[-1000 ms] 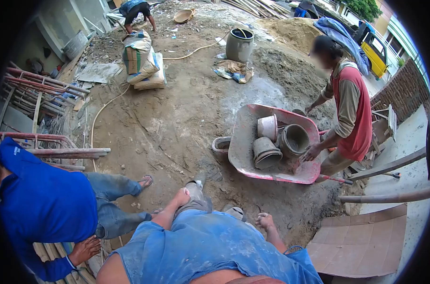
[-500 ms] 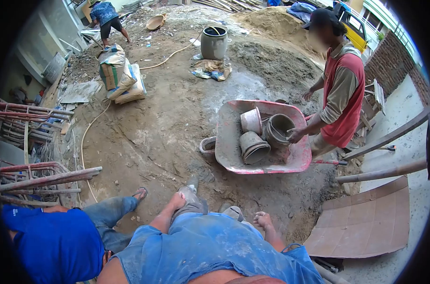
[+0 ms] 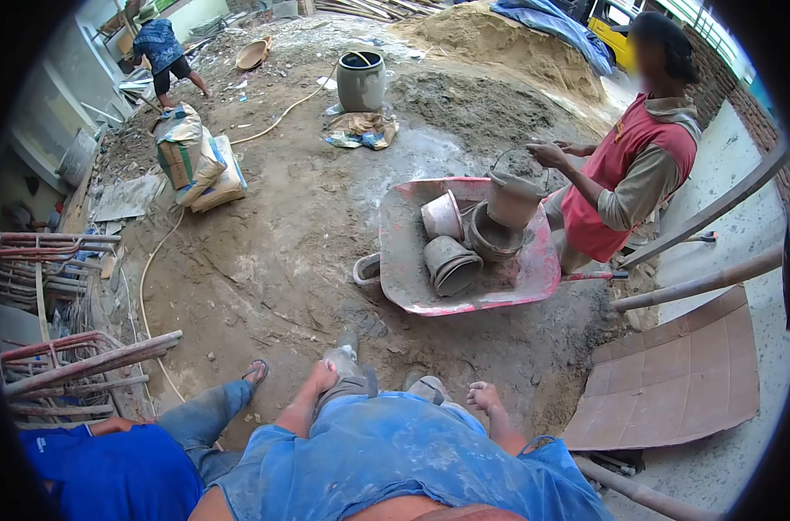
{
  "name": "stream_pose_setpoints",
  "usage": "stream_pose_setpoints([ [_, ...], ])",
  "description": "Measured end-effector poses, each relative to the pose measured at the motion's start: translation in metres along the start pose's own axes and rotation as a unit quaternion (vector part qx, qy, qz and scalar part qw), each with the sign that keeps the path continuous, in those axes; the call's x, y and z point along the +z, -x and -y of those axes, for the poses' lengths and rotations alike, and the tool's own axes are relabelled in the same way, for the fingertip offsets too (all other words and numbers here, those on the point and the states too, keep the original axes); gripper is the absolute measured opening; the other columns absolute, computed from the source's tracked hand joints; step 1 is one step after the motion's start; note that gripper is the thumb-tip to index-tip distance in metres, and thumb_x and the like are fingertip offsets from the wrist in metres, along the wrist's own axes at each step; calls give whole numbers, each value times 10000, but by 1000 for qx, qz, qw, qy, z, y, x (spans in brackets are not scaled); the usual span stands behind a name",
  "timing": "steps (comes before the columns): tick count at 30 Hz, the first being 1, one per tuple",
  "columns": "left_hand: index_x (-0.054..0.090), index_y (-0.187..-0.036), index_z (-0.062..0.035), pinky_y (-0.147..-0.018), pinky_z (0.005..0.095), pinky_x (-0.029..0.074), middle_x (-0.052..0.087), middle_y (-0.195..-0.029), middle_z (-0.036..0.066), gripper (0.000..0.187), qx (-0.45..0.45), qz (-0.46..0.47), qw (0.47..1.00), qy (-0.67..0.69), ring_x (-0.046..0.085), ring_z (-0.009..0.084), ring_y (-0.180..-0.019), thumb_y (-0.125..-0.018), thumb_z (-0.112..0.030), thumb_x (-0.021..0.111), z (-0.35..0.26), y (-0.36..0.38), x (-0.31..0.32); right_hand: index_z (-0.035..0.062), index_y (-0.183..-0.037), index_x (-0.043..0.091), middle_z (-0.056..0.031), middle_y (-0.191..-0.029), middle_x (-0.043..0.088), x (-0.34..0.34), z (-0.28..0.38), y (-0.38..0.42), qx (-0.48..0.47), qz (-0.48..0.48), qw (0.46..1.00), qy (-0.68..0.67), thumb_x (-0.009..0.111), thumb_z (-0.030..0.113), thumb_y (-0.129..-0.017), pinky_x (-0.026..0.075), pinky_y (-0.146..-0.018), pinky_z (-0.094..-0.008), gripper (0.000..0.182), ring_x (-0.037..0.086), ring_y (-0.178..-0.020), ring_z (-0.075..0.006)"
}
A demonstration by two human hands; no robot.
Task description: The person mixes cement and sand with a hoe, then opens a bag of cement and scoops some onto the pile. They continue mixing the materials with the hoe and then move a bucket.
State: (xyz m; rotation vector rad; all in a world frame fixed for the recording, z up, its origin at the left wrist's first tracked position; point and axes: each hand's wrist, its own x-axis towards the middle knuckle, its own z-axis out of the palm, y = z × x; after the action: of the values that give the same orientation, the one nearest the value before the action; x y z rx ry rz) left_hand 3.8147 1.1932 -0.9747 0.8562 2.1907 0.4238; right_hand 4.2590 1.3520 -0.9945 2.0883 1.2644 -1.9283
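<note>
Looks like we're just waiting at bottom centre, left hand (image 3: 324,375) and right hand (image 3: 484,397) hanging empty and loosely curled, while the co-worker lifts a full bucket (image 3: 515,193) from the red wheelbarrow (image 3: 464,295) mid-frame, so next we'd reach out to take it.

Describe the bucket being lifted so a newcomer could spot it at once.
Find the pink wheelbarrow in the middle of the dirt yard. Above its right rim, a person in a red vest holds a grey bucket. It alone is raised and upright; the other buckets lie in the tray.
</note>
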Motion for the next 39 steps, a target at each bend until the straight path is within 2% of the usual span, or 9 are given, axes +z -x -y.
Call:
stream_pose_setpoints([
  [6, 545, -711, -22, -612, 363, 448, 594, -683, 160, 93, -10, 16, 1000, 6, 559, 225, -638, -675, -107, 558, -16, 12, -11, 61, -1100, 566, -69, -851, 659, 1, 0, -2, -15, 5, 1000, -5, 554, 134, -807, 447, -486, -264, 302, 636, -646, -144],
  [8, 522, -678, -42, -599, 351, 442, 585, -662, 131, 69, -18, 26, 999, 23, 541, 199, -628, -666, -98, 561, -14, 11, -10, 61, -1096, 567, -69, -852, 658, 1, 1, -2, -11, -1, 1000, 1, 555, 130, -801, 438, -474, -261, 303, 635, -645, -141],
  [11, 535, -710, -48, -581, 321, 442, 582, -669, 92, 119, -16, 35, 999, 24, 523, 161, -623, -648, -124, 604, -10, 8, -10, 62, -1094, 568, -67, -852, 659, 2, 0, 0, -10, -3, 1000, -5, 555, 127, -795, 435, -479, -267, 306, 634, -649, -137],
  [14, 518, -674, -47, -603, 342, 440, 583, -665, 113, 65, -18, 27, 999, 29, 532, 183, -637, -661, -96, 559, -12, 11, -11, 65, -1096, 569, -66, -854, 658, 2, 2, 6, -5, -6, 1000, 2, 556, 125, -790, 432, -479, -269, 312, 633, -655, -134],
  [21, 529, -687, -48, -615, 339, 444, 586, -672, 114, 70, -31, 25, 998, 43, 536, 183, -649, -661, -105, 561, -10, 14, -11, 66, -1096, 568, -66, -853, 658, 5, 0, 5, -8, 8, 1000, 15, 554, 123, -791, 420, -467, -261, 310, 635, -660, -136],
  [29, 552, -716, -45, -638, 354, 459, 613, -720, 142, 91, -32, 14, 999, 21, 587, 230, -695, -670, -121, 572, -6, 20, -10, 63, -1097, 564, -68, -843, 656, 5, 7, 3, -6, 25, 1000, 16, 553, 96, -775, 439, -477, -264, 324, 641, -669, -147],
  [39, 558, -719, -60, -652, 349, 458, 618, -730, 127, 83, -31, 15, 999, 36, 582, 220, -701, -669, -123, 579, -1, 15, -6, 48, -1083, 566, -79, -824, 653, 2, 16, -5, -30, 20, 999, 26, 528, 106, -803, 470, -481, -262, 289, 640, -646, -154],
])
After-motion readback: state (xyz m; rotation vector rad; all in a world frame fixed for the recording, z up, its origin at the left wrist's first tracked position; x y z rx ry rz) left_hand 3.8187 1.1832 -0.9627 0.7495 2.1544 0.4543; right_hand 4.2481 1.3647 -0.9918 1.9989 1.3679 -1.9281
